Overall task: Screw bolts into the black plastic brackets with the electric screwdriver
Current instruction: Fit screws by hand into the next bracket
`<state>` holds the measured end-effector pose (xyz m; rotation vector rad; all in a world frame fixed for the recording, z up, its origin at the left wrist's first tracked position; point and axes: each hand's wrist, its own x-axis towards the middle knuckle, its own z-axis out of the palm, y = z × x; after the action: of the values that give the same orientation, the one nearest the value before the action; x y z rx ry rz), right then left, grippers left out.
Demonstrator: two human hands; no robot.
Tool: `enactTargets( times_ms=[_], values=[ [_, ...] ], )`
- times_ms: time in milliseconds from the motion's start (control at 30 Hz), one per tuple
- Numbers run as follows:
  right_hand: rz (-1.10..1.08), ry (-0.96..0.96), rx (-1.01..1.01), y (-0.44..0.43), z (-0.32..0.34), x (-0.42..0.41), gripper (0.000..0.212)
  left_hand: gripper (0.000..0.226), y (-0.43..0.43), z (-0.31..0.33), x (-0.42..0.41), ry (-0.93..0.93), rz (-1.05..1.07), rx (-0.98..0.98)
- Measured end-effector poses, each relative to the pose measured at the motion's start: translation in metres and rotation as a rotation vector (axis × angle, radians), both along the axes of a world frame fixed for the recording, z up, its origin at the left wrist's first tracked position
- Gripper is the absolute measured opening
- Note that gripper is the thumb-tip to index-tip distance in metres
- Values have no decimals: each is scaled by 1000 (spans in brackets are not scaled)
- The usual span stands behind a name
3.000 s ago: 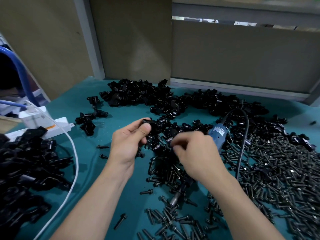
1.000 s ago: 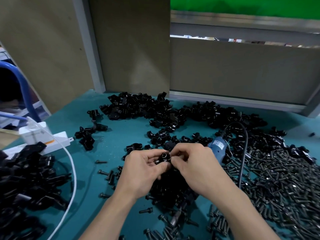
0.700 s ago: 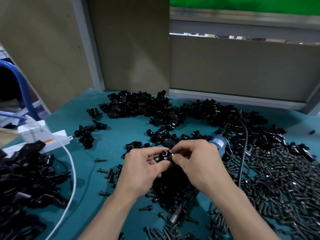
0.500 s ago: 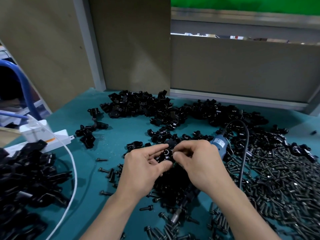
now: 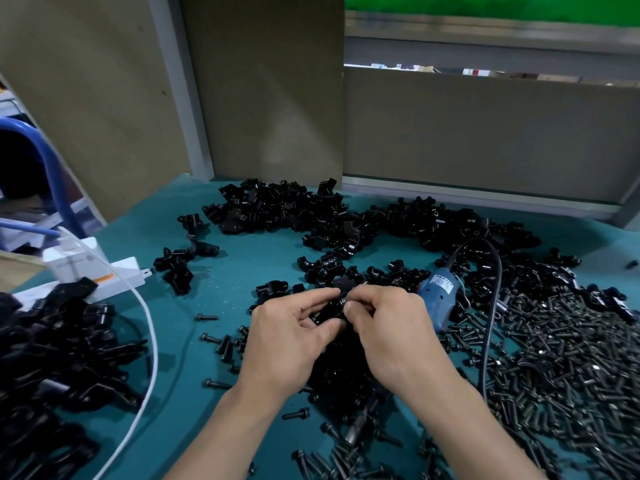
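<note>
We cannot make out much of the black bracket [image 5: 329, 311] at mid-frame, because both hands close around it. The left hand [image 5: 287, 344] holds it between thumb and curled fingers. The right hand [image 5: 388, 327] pinches at its top with bent fingertips, and any bolt there is hidden.

The electric screwdriver [image 5: 438, 296] shows its blue plastic body and pale label just right of the right hand. Its middle is covered by that hand, and we cannot tell whether the palm grips it. Its dark cord [image 5: 491, 306] arches up and back down to the right.

Both forearms are cut off by the lower edge. On the left edge, a heap of glossy black parts [image 5: 52, 358] blurs into one mass and is cropped.

More brackets [image 5: 287, 209], angular and shiny, sprawl across the upper centre of the teal table mat [image 5: 263, 258]. Dull grey bolts [image 5: 561, 358], slender with round heads, carpet the right side. At left, a smooth white cable [image 5: 145, 341] curves down from a white power strip [image 5: 104, 275].
</note>
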<state>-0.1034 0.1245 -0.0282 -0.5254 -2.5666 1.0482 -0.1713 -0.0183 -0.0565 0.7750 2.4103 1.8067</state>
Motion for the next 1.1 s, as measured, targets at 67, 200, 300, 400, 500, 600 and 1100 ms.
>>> enactTargets(
  times_ms=[67, 200, 300, 400, 500, 600, 1100],
  values=[
    [5, -15, 56, -2, -1, 0, 25, 53, -1, 0, 0, 5, 0, -6],
    [40, -50, 156, -5, -1, 1, 41, 64, -2, 1, -1, -1, 17, -36],
    [58, -76, 133, -1, 1, 0, 43, 55, -2, 1, 0, -3, 11, -36],
    [120, -67, 11, 9, 8, -1, 29, 46, -3, 2, -2, -26, 19, -6],
    [159, -64, -5, 15, 10, 2, 18, 45, -2, 3, -4, -43, 15, 27],
    [158, -47, 9, 13, 6, 2, 18, 44, -1, 4, -2, -40, 5, 10],
    [211, -84, -19, 21, 5, 3, 26, 57, 0, 5, 0, -33, -34, -25]
  ],
)
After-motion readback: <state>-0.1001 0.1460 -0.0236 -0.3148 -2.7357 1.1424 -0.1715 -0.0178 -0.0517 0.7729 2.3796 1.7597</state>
